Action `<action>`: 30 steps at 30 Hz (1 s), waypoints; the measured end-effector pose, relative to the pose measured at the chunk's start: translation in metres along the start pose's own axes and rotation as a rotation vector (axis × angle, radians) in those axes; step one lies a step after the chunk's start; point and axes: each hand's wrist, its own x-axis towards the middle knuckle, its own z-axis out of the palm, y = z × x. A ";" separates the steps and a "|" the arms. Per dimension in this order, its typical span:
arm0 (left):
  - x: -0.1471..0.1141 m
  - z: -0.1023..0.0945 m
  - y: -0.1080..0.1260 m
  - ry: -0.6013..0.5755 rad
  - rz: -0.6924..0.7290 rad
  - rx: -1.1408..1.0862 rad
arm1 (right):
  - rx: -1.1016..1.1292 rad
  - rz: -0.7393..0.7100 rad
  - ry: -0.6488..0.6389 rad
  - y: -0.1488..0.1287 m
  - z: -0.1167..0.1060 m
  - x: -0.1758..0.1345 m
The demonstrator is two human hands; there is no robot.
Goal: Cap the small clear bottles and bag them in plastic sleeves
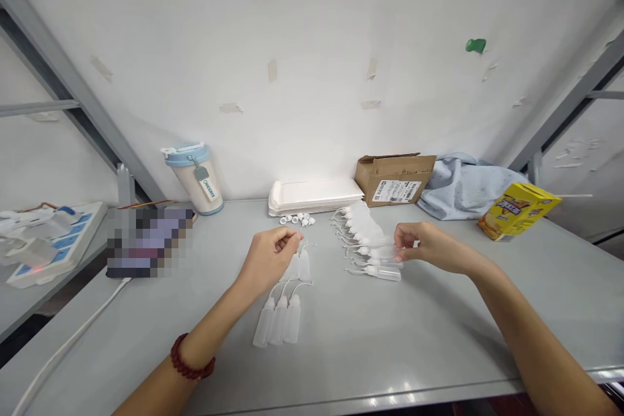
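Note:
My left hand (270,257), fingers pinched together, is above the small white caps (286,220) and the upper bottles on the left; what it holds, if anything, is too small to make out. Under and below it lie several translucent dropper bottles (277,322) with thin strap-like tips. On the right, a row of similar bottles (361,224) lies sideways, tips pointing left. My right hand (422,244) closes thumb and finger on the base of one bottle (383,252) near the row's front end. The frontmost bottle (385,273) lies just below that hand.
White trays (316,194) are stacked against the wall, beside a cardboard box (397,179) and a blue cloth (463,185). A yellow drink carton (517,211) with a straw stands right. Left are a tumbler (195,182), a blurred phone (149,244) on a cable and a power strip (63,244).

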 end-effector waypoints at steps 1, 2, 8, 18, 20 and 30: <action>0.001 -0.001 -0.001 0.006 -0.011 0.005 | -0.029 0.009 -0.004 0.000 0.000 0.000; 0.003 -0.002 -0.003 0.017 -0.022 0.014 | -0.050 0.016 -0.004 0.000 0.000 0.000; 0.018 -0.013 -0.019 0.111 -0.053 0.144 | -0.126 0.036 0.010 0.000 0.002 -0.001; 0.045 -0.020 -0.062 0.081 0.107 0.457 | -0.157 0.051 0.164 -0.004 0.000 -0.006; 0.052 -0.017 -0.068 0.039 0.176 0.444 | -0.023 0.003 0.073 -0.011 -0.002 -0.011; 0.059 -0.010 -0.080 -0.044 0.277 0.469 | 0.191 -0.055 -0.628 -0.027 0.011 -0.018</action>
